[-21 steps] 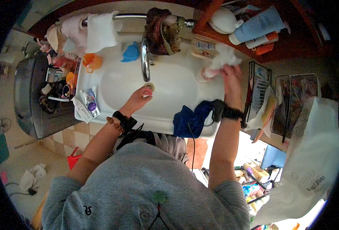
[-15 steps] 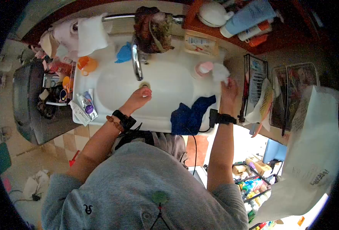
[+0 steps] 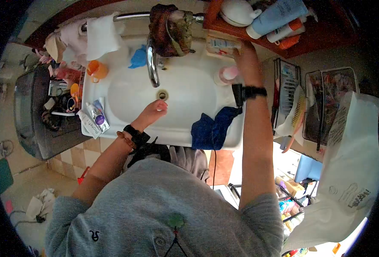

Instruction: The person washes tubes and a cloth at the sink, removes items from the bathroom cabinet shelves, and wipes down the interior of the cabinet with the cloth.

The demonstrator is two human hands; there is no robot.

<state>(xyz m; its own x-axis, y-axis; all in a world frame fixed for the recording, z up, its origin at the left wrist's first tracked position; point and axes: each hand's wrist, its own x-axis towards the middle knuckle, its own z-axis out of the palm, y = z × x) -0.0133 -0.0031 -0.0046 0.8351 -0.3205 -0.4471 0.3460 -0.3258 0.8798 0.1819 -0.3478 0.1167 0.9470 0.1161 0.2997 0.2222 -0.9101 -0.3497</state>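
My left hand [image 3: 155, 112] hangs over the white sink [image 3: 125, 92], just below the drain [image 3: 162, 95], its fingers curled together; whether something small is in them I cannot make out. At the sink's back right, my right hand [image 3: 247, 58] reaches up beside a beige packet [image 3: 221, 46]. Its fingers are blurred and partly lost against the shelf edge. Just left of that wrist stands a pink-topped bottle [image 3: 226, 75]. A dark blue cloth [image 3: 212, 130] lies over the front right rim. The chrome faucet [image 3: 153, 68] points down into the basin.
An orange cup [image 3: 97, 70], a blue item [image 3: 138, 57] and tubes [image 3: 96, 116] sit on the sink's left and back. Cloths [image 3: 102, 38] hang behind. A wooden shelf [image 3: 279, 50] with bottles juts out at upper right, above wire racks [image 3: 287, 92] holding brushes.
My right hand has moved up towards the packet and shelf. The white fluffy thing beside it is no longer visible. My left hand has barely moved.
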